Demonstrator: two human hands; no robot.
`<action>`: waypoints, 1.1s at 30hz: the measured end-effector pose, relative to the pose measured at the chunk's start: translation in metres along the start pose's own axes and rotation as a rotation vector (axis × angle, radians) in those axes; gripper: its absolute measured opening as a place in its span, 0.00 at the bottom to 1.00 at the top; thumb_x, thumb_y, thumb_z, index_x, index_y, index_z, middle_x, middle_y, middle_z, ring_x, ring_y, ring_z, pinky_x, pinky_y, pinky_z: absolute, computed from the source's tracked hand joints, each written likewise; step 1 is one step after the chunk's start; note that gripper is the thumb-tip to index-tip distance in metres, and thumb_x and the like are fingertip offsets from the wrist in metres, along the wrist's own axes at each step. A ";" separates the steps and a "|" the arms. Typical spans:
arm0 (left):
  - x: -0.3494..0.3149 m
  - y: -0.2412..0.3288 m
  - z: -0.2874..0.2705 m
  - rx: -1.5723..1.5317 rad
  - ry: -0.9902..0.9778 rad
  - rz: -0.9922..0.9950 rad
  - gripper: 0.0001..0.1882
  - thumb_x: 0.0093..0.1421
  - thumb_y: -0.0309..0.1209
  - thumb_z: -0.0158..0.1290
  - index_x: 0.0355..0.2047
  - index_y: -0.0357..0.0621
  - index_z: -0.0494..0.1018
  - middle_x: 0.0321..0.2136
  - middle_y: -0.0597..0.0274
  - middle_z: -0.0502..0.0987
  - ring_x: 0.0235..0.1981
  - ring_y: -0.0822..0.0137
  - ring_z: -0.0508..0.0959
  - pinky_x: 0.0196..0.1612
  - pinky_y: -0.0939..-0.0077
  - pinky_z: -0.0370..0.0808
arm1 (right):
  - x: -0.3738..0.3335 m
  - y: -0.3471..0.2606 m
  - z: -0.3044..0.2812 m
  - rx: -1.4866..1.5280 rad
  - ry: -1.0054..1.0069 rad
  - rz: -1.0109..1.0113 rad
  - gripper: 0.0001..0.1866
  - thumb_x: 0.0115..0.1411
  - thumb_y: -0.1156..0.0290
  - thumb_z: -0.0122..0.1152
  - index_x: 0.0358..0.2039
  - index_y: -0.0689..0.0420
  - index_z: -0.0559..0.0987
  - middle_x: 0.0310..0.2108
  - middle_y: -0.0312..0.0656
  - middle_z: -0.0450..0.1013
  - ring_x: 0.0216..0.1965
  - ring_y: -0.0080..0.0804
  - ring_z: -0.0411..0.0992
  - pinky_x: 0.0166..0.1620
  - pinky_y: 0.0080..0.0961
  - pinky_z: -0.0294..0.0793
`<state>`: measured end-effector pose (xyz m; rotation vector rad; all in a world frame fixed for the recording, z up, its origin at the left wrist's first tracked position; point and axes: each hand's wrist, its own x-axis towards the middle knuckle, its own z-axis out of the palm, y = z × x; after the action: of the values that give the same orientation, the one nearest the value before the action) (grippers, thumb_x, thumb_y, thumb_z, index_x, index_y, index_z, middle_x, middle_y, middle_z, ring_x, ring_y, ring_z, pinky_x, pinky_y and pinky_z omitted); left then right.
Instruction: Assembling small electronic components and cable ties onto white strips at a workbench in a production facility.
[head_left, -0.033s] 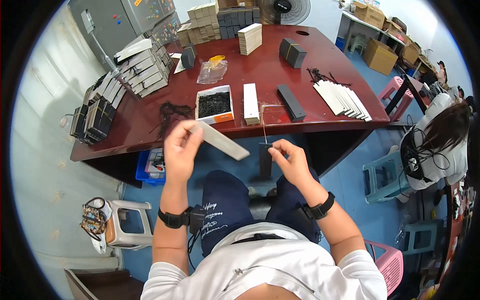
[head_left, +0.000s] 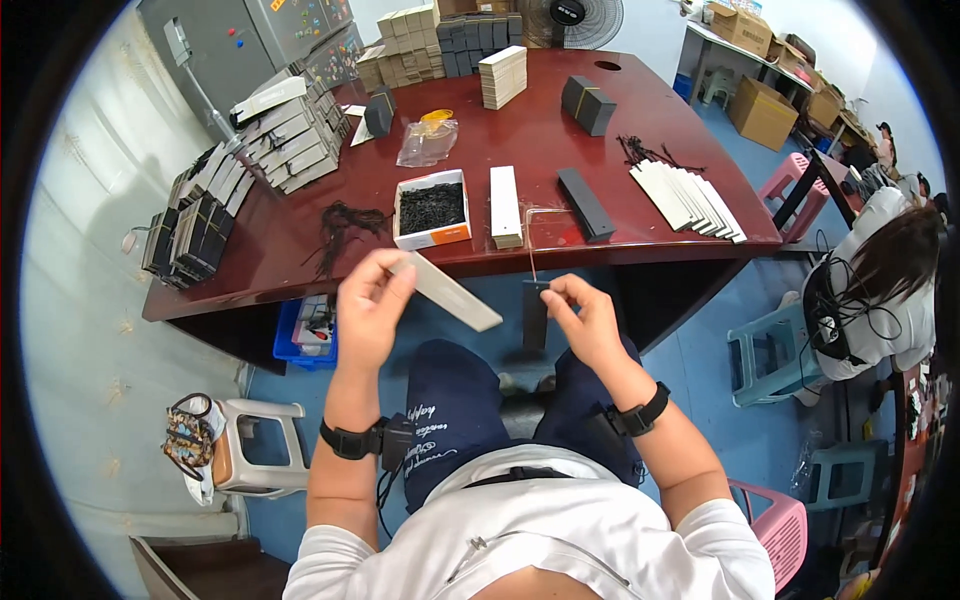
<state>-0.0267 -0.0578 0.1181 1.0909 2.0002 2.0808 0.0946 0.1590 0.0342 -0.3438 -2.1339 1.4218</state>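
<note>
My left hand pinches one end of a long cream-white card strip, which slants down to the right in front of the table edge. To its right, my right hand has thumb and fingers closed on the top end of a dark card strip hanging over my lap. A thin bent metal wire reaches out over the table's edge down to that top end; whether it passes through the strip is too small to tell. Behind my hands stand a box of short black cords, a white strip stack and a dark strip stack.
On the dark red table lie fanned white strips with black cords, a loose cord bundle and a plastic bag. Bundled strips pile up at left. A person sits at far right.
The view has shifted slightly. My left hand and the white strip sit a little lower; my right hand has barely moved, still at the dark strip's top.
</note>
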 end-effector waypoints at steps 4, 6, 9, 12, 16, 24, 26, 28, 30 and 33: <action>-0.017 -0.021 0.015 -0.015 -0.162 -0.098 0.06 0.59 0.25 0.51 0.35 0.36 0.74 0.28 0.69 0.74 0.30 0.80 0.71 0.34 0.85 0.68 | 0.005 0.015 0.005 -0.006 0.052 -0.066 0.07 0.56 0.71 0.58 0.28 0.61 0.74 0.17 0.41 0.70 0.20 0.24 0.70 0.27 0.21 0.67; -0.017 -0.031 0.030 0.113 -0.260 0.014 0.06 0.57 0.25 0.52 0.35 0.37 0.75 0.29 0.63 0.75 0.31 0.76 0.73 0.34 0.82 0.70 | 0.012 0.018 0.011 0.026 0.059 -0.050 0.06 0.56 0.71 0.57 0.28 0.61 0.74 0.17 0.40 0.71 0.21 0.23 0.70 0.27 0.21 0.67; -0.008 -0.043 0.060 0.300 -0.280 0.204 0.06 0.54 0.26 0.53 0.33 0.39 0.75 0.26 0.61 0.74 0.26 0.70 0.73 0.31 0.78 0.69 | 0.025 0.018 0.014 -0.019 0.070 -0.024 0.06 0.57 0.71 0.58 0.30 0.61 0.74 0.18 0.40 0.71 0.21 0.21 0.69 0.27 0.20 0.67; 0.001 -0.052 0.081 0.448 -0.227 0.292 0.07 0.53 0.28 0.54 0.32 0.42 0.75 0.25 0.60 0.73 0.27 0.61 0.73 0.31 0.71 0.70 | 0.035 0.017 0.013 -0.121 0.110 -0.019 0.06 0.56 0.71 0.59 0.30 0.62 0.75 0.17 0.40 0.70 0.20 0.20 0.68 0.27 0.20 0.67; 0.001 -0.060 0.088 0.518 -0.199 0.336 0.07 0.52 0.29 0.53 0.32 0.43 0.73 0.26 0.59 0.73 0.29 0.57 0.73 0.34 0.66 0.70 | 0.033 0.019 0.009 -0.104 0.093 -0.040 0.06 0.55 0.72 0.59 0.28 0.61 0.75 0.17 0.39 0.70 0.20 0.19 0.67 0.27 0.19 0.66; 0.001 -0.065 0.095 0.553 -0.188 0.431 0.06 0.51 0.29 0.54 0.30 0.41 0.73 0.27 0.58 0.75 0.31 0.57 0.74 0.36 0.66 0.71 | 0.006 0.027 0.002 -0.016 0.051 -0.016 0.03 0.55 0.76 0.57 0.27 0.62 0.75 0.18 0.35 0.70 0.21 0.16 0.67 0.26 0.15 0.65; 0.002 -0.067 0.094 0.512 -0.197 0.435 0.06 0.52 0.28 0.54 0.30 0.40 0.73 0.28 0.57 0.75 0.31 0.57 0.75 0.36 0.67 0.71 | -0.003 0.026 -0.002 -0.007 -0.015 0.068 0.03 0.55 0.76 0.57 0.26 0.62 0.75 0.17 0.33 0.69 0.21 0.15 0.66 0.26 0.15 0.65; 0.001 -0.069 0.091 0.456 -0.191 0.381 0.06 0.52 0.28 0.53 0.31 0.40 0.74 0.28 0.57 0.76 0.31 0.58 0.76 0.35 0.69 0.72 | -0.010 0.025 -0.004 0.035 -0.037 0.042 0.03 0.55 0.76 0.57 0.26 0.62 0.74 0.18 0.33 0.69 0.22 0.15 0.67 0.27 0.15 0.66; -0.001 -0.070 0.092 0.396 -0.191 0.325 0.07 0.52 0.27 0.53 0.32 0.39 0.74 0.28 0.57 0.76 0.30 0.59 0.76 0.35 0.70 0.72 | -0.017 0.025 -0.006 0.067 -0.084 0.053 0.03 0.55 0.76 0.57 0.26 0.62 0.74 0.18 0.33 0.70 0.22 0.15 0.67 0.28 0.15 0.66; -0.002 -0.070 0.092 0.265 -0.192 0.195 0.08 0.52 0.26 0.54 0.33 0.39 0.74 0.29 0.58 0.77 0.31 0.61 0.77 0.35 0.72 0.73 | -0.023 0.027 -0.005 0.079 -0.111 0.081 0.04 0.56 0.76 0.57 0.26 0.63 0.75 0.19 0.33 0.70 0.22 0.16 0.67 0.29 0.15 0.67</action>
<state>-0.0077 0.0306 0.0462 1.5225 2.1937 1.7394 0.1143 0.1627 0.0040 -0.3311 -2.1660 1.6000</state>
